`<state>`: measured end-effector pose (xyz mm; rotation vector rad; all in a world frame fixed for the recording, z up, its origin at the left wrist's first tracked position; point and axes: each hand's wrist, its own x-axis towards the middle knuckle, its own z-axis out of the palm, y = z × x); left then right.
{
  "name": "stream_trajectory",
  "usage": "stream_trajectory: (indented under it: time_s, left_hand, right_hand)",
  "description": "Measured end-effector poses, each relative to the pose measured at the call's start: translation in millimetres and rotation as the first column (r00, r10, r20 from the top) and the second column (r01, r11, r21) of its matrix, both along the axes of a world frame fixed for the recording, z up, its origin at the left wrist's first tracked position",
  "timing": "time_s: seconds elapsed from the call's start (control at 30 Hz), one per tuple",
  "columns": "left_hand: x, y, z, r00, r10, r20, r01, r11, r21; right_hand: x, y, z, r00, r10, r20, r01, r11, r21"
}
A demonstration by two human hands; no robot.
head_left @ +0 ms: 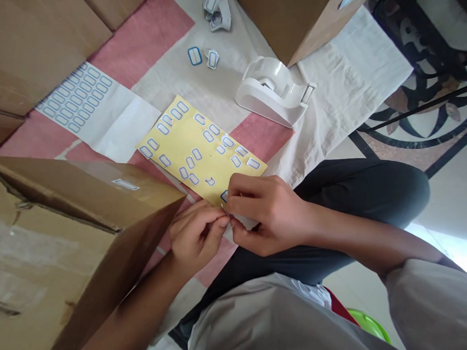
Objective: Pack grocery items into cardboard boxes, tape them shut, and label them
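My left hand (197, 232) and my right hand (262, 213) meet at the near end of a yellow sheet (193, 138). Both are closed in a pinch, fingertips almost touching. Between them is a small thin piece, probably a sticker label (225, 211), mostly covered by the fingers. Several blue-bordered white labels are stuck over the yellow sheet, some slightly curled. One blue-edged label (224, 196) shows just by the right fingers. Up and to the left, a white backing sheet (120, 121) carries rows of the same labels.
A white tape dispenser (271, 95) stands right of the sheets. Loose labels (195, 56) and a crumpled paper scrap (217, 11) lie beyond. Cardboard boxes stand at left (90, 190), top left (36, 45) and top right (297, 10). Beneath is a pink and white cloth (161, 52).
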<state>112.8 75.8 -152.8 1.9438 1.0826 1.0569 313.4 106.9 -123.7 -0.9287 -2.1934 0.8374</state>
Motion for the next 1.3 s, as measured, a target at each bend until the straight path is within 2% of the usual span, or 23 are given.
stream_trajectory:
  time_s: [0.23,0.5,0.77,0.97,1.07,1.17,1.3]
  left_hand:
    - [2.4,1.6,1.0,0.999,-0.026,-0.043,0.029,0.996,0.087]
    - [-0.5,1.5,-1.2,0.998,-0.040,0.043,0.039,0.999,0.020]
    - [0.7,1.8,-0.7,1.000,-0.017,0.015,0.017,0.999,0.035]
    - [0.3,2.0,-0.5,1.000,-0.008,-0.010,0.009,0.999,0.039]
    - [0.2,2.2,-0.9,0.999,-0.032,0.022,0.032,0.999,0.011]
    - [-0.1,2.2,-1.8,0.998,-0.044,0.054,0.044,0.999,0.003]
    - [-1.2,1.4,-2.4,0.997,-0.033,0.073,0.035,0.999,-0.025]
  right_hand:
    - [-2.2,-1.7,2.6,1.000,-0.020,0.018,0.019,1.000,0.021]
    - [0.5,2.8,3.9,0.997,0.031,0.066,-0.029,0.999,-0.031]
    - [-0.3,0.5,2.1,0.995,0.003,0.097,-0.011,0.997,0.078]
    - [-1.0,0.3,1.8,0.996,-0.009,0.092,-0.001,0.994,0.112]
    - [-0.4,2.0,1.5,0.998,-0.008,0.067,0.003,0.997,0.076]
    - [1.6,5.3,1.2,1.000,-0.002,0.030,0.002,1.000,-0.013]
    - [5.2,9.6,1.6,0.999,0.041,-0.032,-0.044,0.994,-0.100]
